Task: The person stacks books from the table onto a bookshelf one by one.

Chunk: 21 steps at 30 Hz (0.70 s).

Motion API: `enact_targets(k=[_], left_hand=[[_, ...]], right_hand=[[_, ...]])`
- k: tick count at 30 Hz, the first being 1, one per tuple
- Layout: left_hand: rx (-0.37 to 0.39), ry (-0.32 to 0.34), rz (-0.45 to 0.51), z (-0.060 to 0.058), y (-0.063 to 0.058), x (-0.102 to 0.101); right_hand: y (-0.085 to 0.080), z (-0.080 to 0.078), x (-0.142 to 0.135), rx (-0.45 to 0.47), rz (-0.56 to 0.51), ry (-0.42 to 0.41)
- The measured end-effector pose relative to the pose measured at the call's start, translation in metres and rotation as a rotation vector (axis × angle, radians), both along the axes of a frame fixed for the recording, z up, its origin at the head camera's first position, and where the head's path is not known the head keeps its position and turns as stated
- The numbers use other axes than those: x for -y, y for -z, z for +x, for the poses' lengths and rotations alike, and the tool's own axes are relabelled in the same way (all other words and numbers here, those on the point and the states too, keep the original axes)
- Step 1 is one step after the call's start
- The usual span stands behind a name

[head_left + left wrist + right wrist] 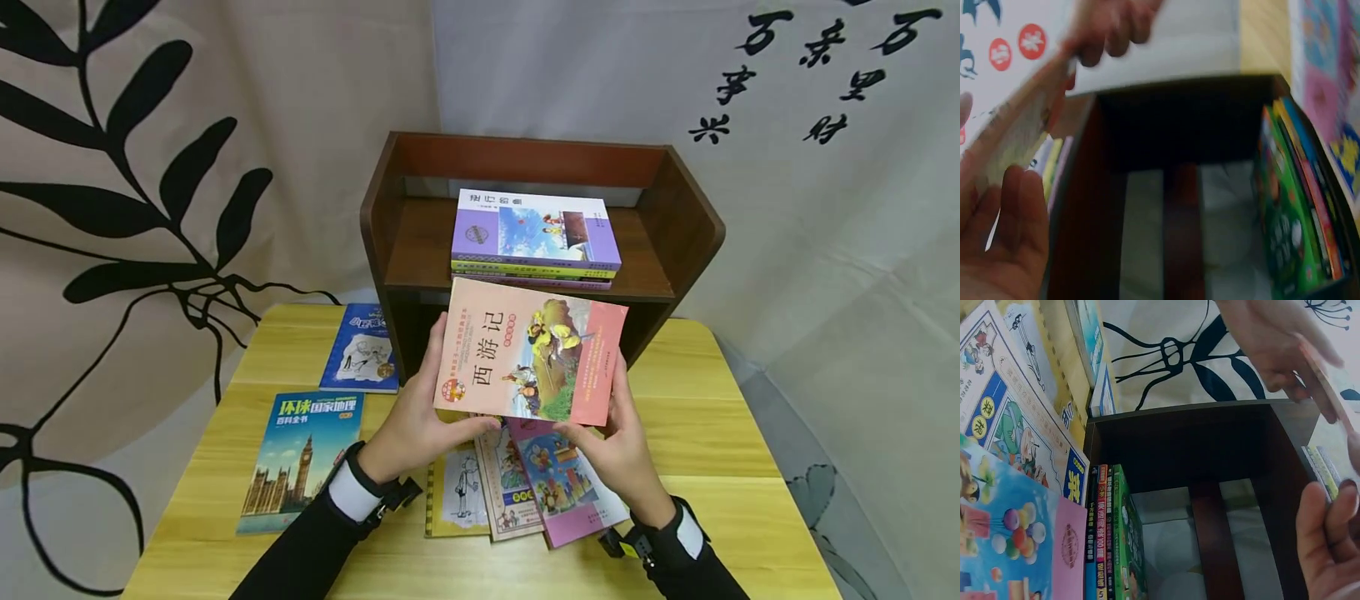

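Both hands hold a pink picture book in front of the bookcase, its cover facing up with a cartoon scene and large Chinese characters. My left hand grips the book's left edge, thumb on the near edge. At the lower right corner, my right hand pinches it with thumb and fingers. The book appears nearly edge-on in the left wrist view, between the left hand and the other hand. Just behind it, a stack of books lies flat on the upper shelf, a purple-and-white one on top.
The brown wooden bookcase stands at the table's back. Several upright books fill one side of its lower compartment. On the table lie a blue book, a geography book, and overlapping yellow, cream and purple books beneath the hands.
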<state>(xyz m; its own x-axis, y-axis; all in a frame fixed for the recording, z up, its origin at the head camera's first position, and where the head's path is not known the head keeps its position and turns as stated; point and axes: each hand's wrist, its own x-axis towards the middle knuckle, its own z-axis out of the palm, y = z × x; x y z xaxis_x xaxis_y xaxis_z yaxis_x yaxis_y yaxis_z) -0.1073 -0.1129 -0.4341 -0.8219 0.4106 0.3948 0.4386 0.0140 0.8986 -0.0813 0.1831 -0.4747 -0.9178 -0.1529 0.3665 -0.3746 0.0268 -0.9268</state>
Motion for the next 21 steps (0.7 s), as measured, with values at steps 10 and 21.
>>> enact_targets(k=[10, 21], left_hand=[[0.009, -0.070, -0.070, -0.004, 0.002, 0.002], [0.009, -0.087, -0.007, -0.028, -0.054, -0.003]], right_hand=[[-0.004, -0.006, -0.004, -0.112, 0.048, -0.002], [-0.067, -0.030, -0.007, -0.130, 0.011, 0.007]])
